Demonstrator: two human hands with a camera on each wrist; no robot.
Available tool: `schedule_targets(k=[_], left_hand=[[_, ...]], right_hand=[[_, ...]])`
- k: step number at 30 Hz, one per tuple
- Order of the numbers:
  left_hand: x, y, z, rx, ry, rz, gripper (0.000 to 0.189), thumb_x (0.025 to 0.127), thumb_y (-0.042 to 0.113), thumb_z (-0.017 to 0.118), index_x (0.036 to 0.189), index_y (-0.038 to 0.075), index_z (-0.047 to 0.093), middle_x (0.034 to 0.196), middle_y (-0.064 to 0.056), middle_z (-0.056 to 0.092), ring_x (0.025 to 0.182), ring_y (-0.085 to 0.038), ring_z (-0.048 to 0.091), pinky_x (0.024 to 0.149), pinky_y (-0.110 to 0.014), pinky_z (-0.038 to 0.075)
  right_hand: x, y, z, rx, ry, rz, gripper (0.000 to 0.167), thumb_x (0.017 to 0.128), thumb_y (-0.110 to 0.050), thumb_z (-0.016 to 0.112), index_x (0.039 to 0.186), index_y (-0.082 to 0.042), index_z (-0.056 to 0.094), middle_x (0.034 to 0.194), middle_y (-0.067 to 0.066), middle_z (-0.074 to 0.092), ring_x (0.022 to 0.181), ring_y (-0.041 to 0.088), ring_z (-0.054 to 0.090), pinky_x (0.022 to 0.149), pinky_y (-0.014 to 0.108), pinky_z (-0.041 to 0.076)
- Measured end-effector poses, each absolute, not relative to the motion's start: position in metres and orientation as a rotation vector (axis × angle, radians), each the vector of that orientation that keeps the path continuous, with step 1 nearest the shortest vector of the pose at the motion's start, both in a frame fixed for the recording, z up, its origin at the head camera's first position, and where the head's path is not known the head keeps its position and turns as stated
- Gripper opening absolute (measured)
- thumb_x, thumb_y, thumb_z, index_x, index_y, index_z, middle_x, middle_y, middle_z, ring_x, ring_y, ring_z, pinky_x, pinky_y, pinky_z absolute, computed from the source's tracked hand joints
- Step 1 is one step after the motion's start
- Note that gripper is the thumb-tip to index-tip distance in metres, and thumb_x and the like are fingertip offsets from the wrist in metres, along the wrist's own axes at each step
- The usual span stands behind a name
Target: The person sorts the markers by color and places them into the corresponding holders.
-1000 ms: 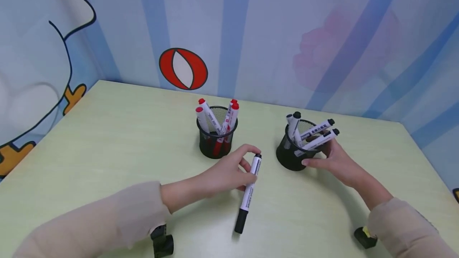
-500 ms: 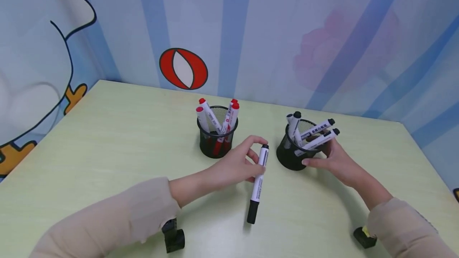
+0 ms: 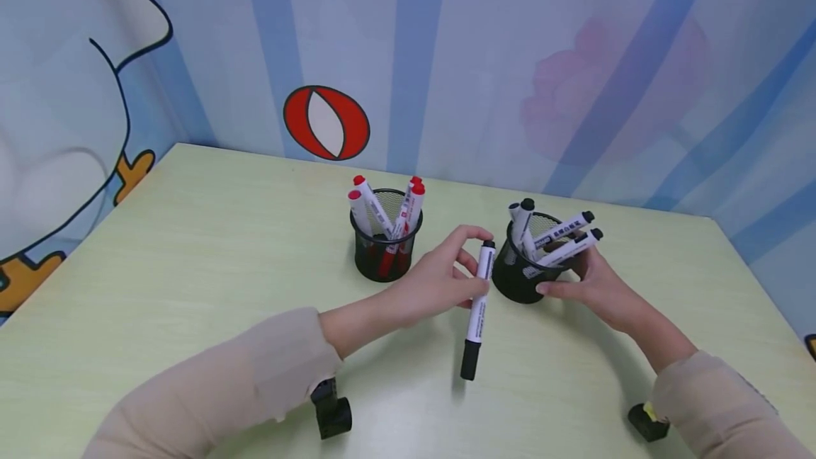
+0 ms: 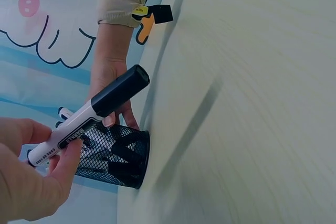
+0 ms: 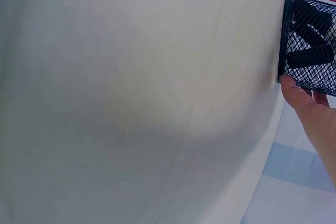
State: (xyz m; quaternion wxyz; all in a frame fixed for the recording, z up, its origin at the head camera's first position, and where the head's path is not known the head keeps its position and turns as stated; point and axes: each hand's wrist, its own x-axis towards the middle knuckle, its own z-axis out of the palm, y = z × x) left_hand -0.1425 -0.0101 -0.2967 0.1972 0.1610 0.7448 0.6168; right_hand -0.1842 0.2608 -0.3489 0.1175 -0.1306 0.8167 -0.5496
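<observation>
My left hand [image 3: 430, 285] pinches a white whiteboard marker [image 3: 477, 314] with a black cap pointing down, its forefinger on the upper end. The marker is held above the table, slightly tilted, just left of a black mesh pen cup [image 3: 518, 278]. Several black-capped markers [image 3: 564, 238] lean inside that cup. My right hand [image 3: 602, 292] holds the cup from its right side, thumb in front and fingers partly hidden behind. In the left wrist view the marker [image 4: 79, 121] crosses in front of the cup [image 4: 118, 158]. The right wrist view shows the thumb at the cup's base [image 5: 310, 51].
A second black mesh cup [image 3: 382, 261] with several red-capped markers stands behind my left hand. The pale table [image 3: 210, 246] ends at a wall [image 3: 484, 76] with blue stripes and cartoon prints. Black wrist cameras [image 3: 333, 413] hang below the sleeves.
My left hand has carried the marker right and away from me, closer to the cup of black-capped markers. The right hand and both cups have stayed in place.
</observation>
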Motion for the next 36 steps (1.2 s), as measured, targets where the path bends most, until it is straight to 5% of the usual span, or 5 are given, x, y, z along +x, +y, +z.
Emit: schedule_targets(k=[36], left_hand=[[-0.164,0.023,-0.274,0.851,2.262,1.799,0.051,0.091,0.009,0.058,0.135,0.021,0.036,0.097,-0.003,0.053,0.080,-0.015,0.057,0.066,-0.024,0.050]], right_hand=[[-0.183,0.260,-0.348,-0.397,2.386,-1.578,0.080,0.081,-0.011,0.072,0.139,-0.011,0.017,0.136,0.018,0.035,0.128,0.033,0.029,0.102,0.056,0.024]])
